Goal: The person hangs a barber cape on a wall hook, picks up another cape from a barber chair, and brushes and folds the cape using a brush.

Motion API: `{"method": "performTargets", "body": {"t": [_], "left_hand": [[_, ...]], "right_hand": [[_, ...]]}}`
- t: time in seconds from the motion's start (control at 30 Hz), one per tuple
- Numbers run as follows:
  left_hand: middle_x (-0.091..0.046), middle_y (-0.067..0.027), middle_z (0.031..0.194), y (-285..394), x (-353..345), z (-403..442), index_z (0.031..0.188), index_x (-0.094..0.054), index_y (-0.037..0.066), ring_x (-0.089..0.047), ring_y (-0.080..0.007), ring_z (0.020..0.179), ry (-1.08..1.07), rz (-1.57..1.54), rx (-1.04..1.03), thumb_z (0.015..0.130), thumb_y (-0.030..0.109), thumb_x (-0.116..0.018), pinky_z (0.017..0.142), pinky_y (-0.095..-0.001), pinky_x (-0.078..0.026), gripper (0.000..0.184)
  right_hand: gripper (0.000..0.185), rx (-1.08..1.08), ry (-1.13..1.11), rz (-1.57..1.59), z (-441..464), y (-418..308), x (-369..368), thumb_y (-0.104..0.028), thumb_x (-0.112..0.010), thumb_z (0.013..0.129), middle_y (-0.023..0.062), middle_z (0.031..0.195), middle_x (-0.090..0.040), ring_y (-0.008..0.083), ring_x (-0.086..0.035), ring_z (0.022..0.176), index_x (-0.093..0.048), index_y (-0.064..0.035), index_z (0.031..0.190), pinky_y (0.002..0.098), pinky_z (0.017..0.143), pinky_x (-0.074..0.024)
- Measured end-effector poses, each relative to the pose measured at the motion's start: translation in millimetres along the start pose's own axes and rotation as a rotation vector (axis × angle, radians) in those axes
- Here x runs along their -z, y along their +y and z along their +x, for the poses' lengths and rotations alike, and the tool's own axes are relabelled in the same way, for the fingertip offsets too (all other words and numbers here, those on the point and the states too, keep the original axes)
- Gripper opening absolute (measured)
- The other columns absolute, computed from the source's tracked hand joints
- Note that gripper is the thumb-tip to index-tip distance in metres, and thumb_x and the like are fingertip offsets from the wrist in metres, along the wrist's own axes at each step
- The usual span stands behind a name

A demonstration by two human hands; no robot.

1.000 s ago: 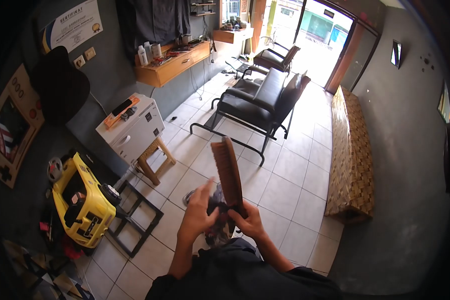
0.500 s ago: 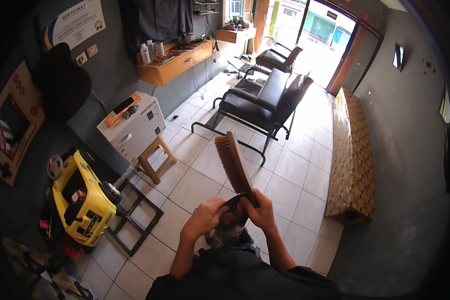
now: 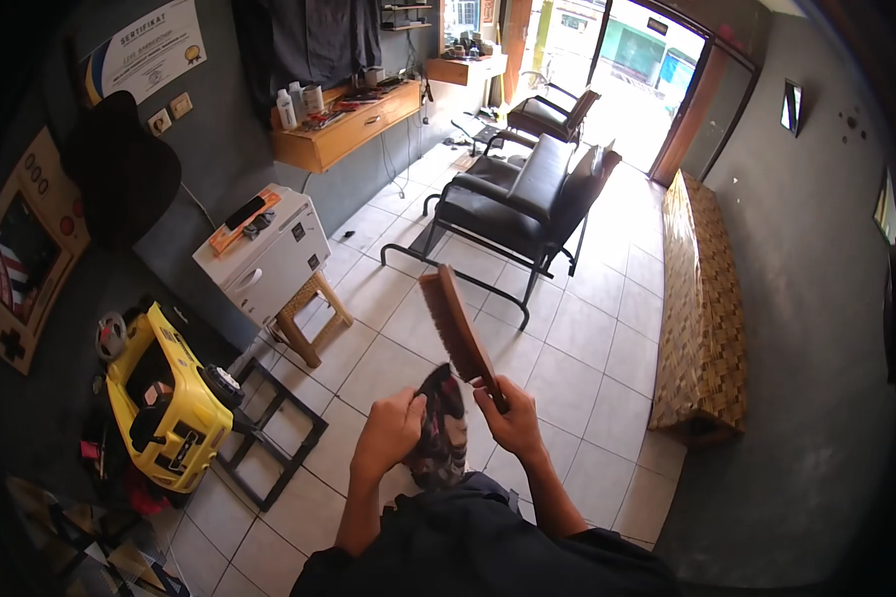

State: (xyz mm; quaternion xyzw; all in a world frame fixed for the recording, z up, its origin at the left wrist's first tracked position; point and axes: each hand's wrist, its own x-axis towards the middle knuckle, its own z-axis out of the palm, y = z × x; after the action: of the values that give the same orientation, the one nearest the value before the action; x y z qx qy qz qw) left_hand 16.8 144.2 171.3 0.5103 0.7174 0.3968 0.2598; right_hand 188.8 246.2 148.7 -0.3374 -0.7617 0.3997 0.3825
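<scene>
My right hand [image 3: 511,416] is closed round the handle of a brown brush [image 3: 455,323], whose bristles face left and whose far end points up and away. My left hand [image 3: 393,428] pinches the upper edge of a dark patterned cloth item [image 3: 442,423]. That item hangs in front of my body, with red and pale patches on it. The brush is just above and to the right of it; a narrow gap seems to part the cloth from my right fingers.
Black barber chairs [image 3: 498,214] stand ahead. To the left are a white cabinet [image 3: 284,254] on a stool [image 3: 309,316], a yellow toy car [image 3: 174,403] and a black metal frame [image 3: 274,488]. A woven bench [image 3: 697,318] runs along the right wall. A wooden shelf [image 3: 353,129] holds bottles.
My left hand has taken hold of the cloth item, which now hangs stretched out. My right hand and the brush, close against it half a second ago, have moved slightly away.
</scene>
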Motion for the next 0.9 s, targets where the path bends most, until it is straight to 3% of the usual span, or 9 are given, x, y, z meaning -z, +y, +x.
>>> {"method": "performTargets", "body": {"t": [0.1,0.2,0.3,0.4,0.5,0.6,0.77,0.87,0.9], "left_hand": [[-0.052,-0.0111,0.062,-3,-3,0,0.083,-0.052,-0.003,-0.048,-0.0164,0.056,0.042,-0.12,0.022,0.091,0.017,-0.046,0.055,-0.0303,-0.04,0.022],[-0.054,-0.0211,0.065,7,-3,-1,0.09,-0.052,-0.002,-0.055,-0.0365,0.063,0.057,-0.173,0.035,0.092,0.02,-0.044,0.058,-0.0394,-0.042,0.024],[-0.054,-0.0151,0.063,13,0,-1,0.092,-0.052,-0.001,-0.053,-0.0249,0.057,0.045,-0.262,0.007,0.093,0.021,-0.044,0.056,-0.0343,-0.041,0.023],[-0.053,-0.0063,0.064,23,6,-5,0.093,-0.051,0.001,-0.049,-0.0138,0.057,0.213,-0.396,-0.008,0.094,0.02,-0.043,0.054,-0.0276,-0.04,0.02],[-0.051,0.0015,0.07,26,19,-8,0.094,-0.049,0.004,-0.047,-0.0061,0.06,0.274,-0.687,-0.049,0.096,0.02,-0.041,0.054,-0.0201,-0.039,0.018],[-0.052,0.0004,0.075,45,29,-16,0.101,-0.046,0.004,-0.048,-0.0045,0.062,0.285,-0.92,-0.093,0.096,0.018,-0.04,0.057,-0.0178,-0.042,0.016],[-0.056,-0.0041,0.092,50,30,-23,0.117,-0.041,-0.001,-0.053,-0.0087,0.079,0.298,-0.872,-0.19,0.091,0.01,-0.049,0.072,-0.0211,-0.044,0.029],[-0.058,-0.0065,0.098,45,31,-22,0.12,-0.043,-0.004,-0.054,-0.0111,0.087,0.21,-0.638,-0.167,0.086,0.007,-0.057,0.08,-0.0229,-0.043,0.039],[-0.058,-0.0067,0.097,42,30,-21,0.119,-0.044,-0.004,-0.054,-0.0107,0.087,0.167,-0.622,-0.144,0.085,0.007,-0.058,0.079,-0.0227,-0.044,0.038]], "right_hand": [[0.026,-0.172,-0.047,0.157,-6,1,-2,-0.023,-0.048,0.092,0.0,0.051,-0.042,0.0082,-0.041,0.046,-0.052,-0.0023,0.078,0.0252,0.044,-0.033],[0.026,-0.187,-0.055,0.352,-12,-9,-3,-0.021,-0.047,0.093,-0.0006,0.05,-0.039,0.0086,-0.04,0.045,-0.049,-0.002,0.076,0.0272,0.043,-0.0314],[0.037,0.354,0.06,-0.062,-27,8,-32,-0.032,-0.034,0.097,0.003,0.054,-0.043,0.0143,-0.042,0.045,-0.046,-0.0035,0.077,0.0302,0.042,-0.0316],[0.044,-0.443,-0.467,0.585,-58,25,-49,-0.036,-0.036,0.095,0.0181,0.063,-0.054,0.0368,-0.051,0.056,-0.053,0.0026,0.084,0.0427,0.054,-0.0423],[0.049,-0.213,-0.62,-0.036,-73,73,-64,-0.041,-0.034,0.095,0.0222,0.078,-0.061,0.0403,-0.058,0.073,-0.059,0.0015,0.09,0.0457,0.066,-0.0451],[0.056,-0.281,-0.924,-0.436,-108,152,-77,-0.043,-0.033,0.094,0.0265,0.081,-0.06,0.0394,-0.058,0.082,-0.061,0.0044,0.082,0.0473,0.071,-0.0441],[0.064,-0.409,-0.75,-0.53,-119,191,-69,-0.047,-0.027,0.093,0.0275,0.08,-0.06,0.045,-0.057,0.08,-0.063,0.0047,0.082,0.0488,0.073,-0.0456],[0.057,-0.509,-0.477,-0.108,-78,153,-61,-0.044,-0.035,0.094,0.0247,0.07,-0.058,0.0329,-0.06,0.07,-0.059,0.0051,0.079,0.0422,0.064,-0.0442],[0.048,-0.495,-0.413,0.122,-63,133,-55,-0.046,-0.038,0.093,-0.0025,0.054,-0.042,0.0077,-0.041,0.048,-0.052,-0.0062,0.071,0.0274,0.044,-0.0334]]}}
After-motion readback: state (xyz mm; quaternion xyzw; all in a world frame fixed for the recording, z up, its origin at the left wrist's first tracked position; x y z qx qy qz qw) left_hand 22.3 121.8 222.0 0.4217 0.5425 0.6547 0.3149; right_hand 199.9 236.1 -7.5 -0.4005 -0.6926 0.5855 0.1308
